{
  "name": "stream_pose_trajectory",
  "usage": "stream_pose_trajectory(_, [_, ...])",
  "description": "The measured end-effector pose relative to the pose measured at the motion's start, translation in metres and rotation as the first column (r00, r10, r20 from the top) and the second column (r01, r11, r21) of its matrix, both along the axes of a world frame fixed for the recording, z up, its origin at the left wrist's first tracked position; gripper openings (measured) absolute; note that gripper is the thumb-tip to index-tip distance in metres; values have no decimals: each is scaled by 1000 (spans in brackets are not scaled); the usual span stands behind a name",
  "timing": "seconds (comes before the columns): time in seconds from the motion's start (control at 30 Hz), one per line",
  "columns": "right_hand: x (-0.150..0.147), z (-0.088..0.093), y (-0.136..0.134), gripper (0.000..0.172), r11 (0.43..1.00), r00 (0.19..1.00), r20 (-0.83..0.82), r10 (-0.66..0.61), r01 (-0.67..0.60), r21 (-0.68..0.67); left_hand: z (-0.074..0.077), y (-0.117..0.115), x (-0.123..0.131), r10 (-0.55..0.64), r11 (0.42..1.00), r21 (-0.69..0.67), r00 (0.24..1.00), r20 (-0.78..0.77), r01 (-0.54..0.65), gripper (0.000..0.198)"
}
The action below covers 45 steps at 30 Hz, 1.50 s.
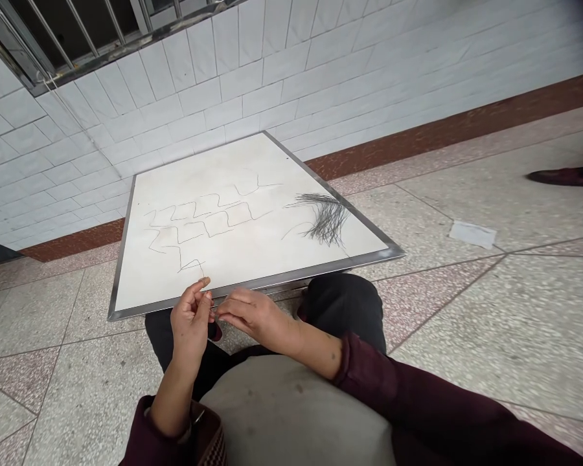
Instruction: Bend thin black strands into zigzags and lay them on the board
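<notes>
On the white board [223, 252] lies a thin dark wire-like strand [193, 202], bent into stepped zigzag rows. One end of it runs down to the board's near edge, at the fingertips of my left hand [190, 318]. That hand is closed in a pinch with the strand's end. My right hand [260, 318] faces it just to the right, thumb and fingers pressed together. What lies between those right fingertips is too fine to make out. A loose pile of short dark strands [326, 220] rests at the board's right side.
The board has a metal rim [272, 281] and sits over my knees [344, 304], close to a white tiled wall [223, 97]. A barred window [87, 32] is at upper left. White paper [472, 234] and another person's shoe [563, 177] are on the speckled floor [490, 330].
</notes>
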State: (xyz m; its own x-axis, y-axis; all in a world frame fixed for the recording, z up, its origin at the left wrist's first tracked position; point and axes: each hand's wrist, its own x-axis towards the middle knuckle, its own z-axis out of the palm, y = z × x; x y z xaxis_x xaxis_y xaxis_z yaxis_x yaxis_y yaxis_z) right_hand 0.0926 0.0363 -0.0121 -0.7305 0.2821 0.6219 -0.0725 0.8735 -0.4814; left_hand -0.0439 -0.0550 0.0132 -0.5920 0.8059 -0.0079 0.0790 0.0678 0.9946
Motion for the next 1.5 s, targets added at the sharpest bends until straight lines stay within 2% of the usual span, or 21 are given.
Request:
stream_pose_trajectory(0.17, [-1,-1,-4,17,980,997,-2,-73,72,183,-7,2,2,42,998,40,997,63,-44,32])
stream_pose_trajectory(0.23, [-1,-2,-5,18,971,995,-6,-101,99,216,-8,3,2,53,997,44,996,68,-56,33])
stream_pose_trajectory(0.4, [2,-3,-1,15,995,998,-16,-53,54,80,-7,0,1,-58,998,33,993,102,55,40])
stream_pose_trajectory(0.5, [3,0,6,12,992,1000,-28,10,-13,-124,-3,-2,1,-107,994,26,989,106,105,44])
stream_pose_trajectory(0.57, [2,2,10,12,929,1000,-30,-4,-8,-369,-1,-4,3,-134,991,20,987,91,133,47])
stream_pose_trajectory(0.6, [0,2,12,13,862,1000,-27,-6,-8,-508,0,-4,4,-150,989,14,986,79,149,48])
stream_pose_trajectory(0.63, [-2,2,14,14,770,1000,-28,7,-23,-638,1,-5,5,-166,986,4,984,63,166,49])
stream_pose_trajectory(0.7, [-5,2,17,19,551,996,-63,69,-90,-830,1,-6,8,-193,981,-17,980,38,194,52])
stream_pose_trajectory(0.77, [-8,1,19,24,366,985,-123,118,-158,-917,1,-7,10,-216,976,-30,975,40,218,54])
stream_pose_trajectory(0.8, [-8,1,20,25,302,980,-148,131,-182,-936,1,-8,10,-226,973,-28,973,53,227,55])
stream_pose_trajectory(0.87, [-8,2,20,26,218,971,-182,153,-213,-952,-1,-8,9,-238,971,-4,966,99,239,56])
stream_pose_trajectory(0.97, [-7,5,20,25,164,962,-213,171,-241,-956,-2,-8,7,-249,968,55,950,189,243,57])
stream_pose_trajectory(1.3, [-10,1,14,23,123,951,-306,51,-310,-943,-4,-9,10,-248,968,82,872,423,236,57])
stream_pose_trajectory(1.5, [-9,-1,15,23,87,924,-331,192,-352,-932,-2,-9,12,-218,975,79,843,493,205,59])
